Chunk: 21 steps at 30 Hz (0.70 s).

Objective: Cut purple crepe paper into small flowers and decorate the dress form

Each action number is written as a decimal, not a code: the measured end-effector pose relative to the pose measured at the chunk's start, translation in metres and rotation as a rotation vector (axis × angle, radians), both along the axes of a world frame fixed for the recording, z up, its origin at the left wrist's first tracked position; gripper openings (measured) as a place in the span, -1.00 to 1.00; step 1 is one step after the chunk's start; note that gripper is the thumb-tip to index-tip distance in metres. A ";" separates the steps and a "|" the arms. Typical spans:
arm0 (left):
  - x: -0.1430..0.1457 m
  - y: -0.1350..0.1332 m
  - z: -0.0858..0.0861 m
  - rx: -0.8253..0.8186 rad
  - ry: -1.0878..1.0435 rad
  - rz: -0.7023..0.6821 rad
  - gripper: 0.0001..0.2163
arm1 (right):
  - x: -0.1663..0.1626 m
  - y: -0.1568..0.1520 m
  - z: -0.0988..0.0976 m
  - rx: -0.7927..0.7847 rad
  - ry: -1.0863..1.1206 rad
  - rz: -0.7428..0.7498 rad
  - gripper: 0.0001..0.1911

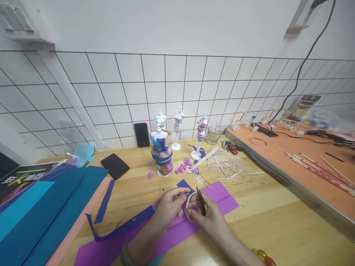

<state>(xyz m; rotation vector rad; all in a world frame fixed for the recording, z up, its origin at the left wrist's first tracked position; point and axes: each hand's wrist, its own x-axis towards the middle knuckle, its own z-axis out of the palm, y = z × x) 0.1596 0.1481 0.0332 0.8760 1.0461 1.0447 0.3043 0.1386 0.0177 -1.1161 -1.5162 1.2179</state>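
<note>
My right hand (210, 216) holds a pair of dark-bladed scissors (202, 201), blades pointing up. A thin white strip (188, 210), bent into a loop, runs from its thumb and fingers towards my left hand (169, 205). The left fingers are pinched together at the strip's upper end; the exact grip is partly hidden. Under both hands lies purple crepe paper (177, 233), with a dark blue piece (184, 184) just beyond. Behind them stands a small dress form (162, 153) wrapped in blue, purple and brown paper.
More small dress forms (202, 129) stand towards the wall. Purple scraps (186, 165) and tangled white strips (226, 166) lie beside them. Two phones (115, 166), stacked teal paper (61, 195), a glass cup (214, 135) and an orange board (302, 162) surround the work area.
</note>
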 end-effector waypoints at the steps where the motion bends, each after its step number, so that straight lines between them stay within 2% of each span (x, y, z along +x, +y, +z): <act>1: 0.000 -0.001 0.001 -0.004 -0.002 -0.002 -0.61 | 0.000 0.000 0.000 0.002 -0.003 -0.002 -0.89; 9: 0.000 -0.005 0.004 -0.068 -0.093 -0.020 -0.51 | 0.002 -0.001 -0.003 0.015 -0.043 0.017 -0.90; 15: 0.001 -0.007 0.007 -0.111 -0.121 -0.056 -0.54 | 0.002 -0.003 0.004 0.029 -0.096 0.072 -0.93; 21: -0.001 -0.005 0.010 -0.054 -0.036 0.002 -0.54 | 0.012 -0.004 0.019 0.027 -0.160 0.148 -0.71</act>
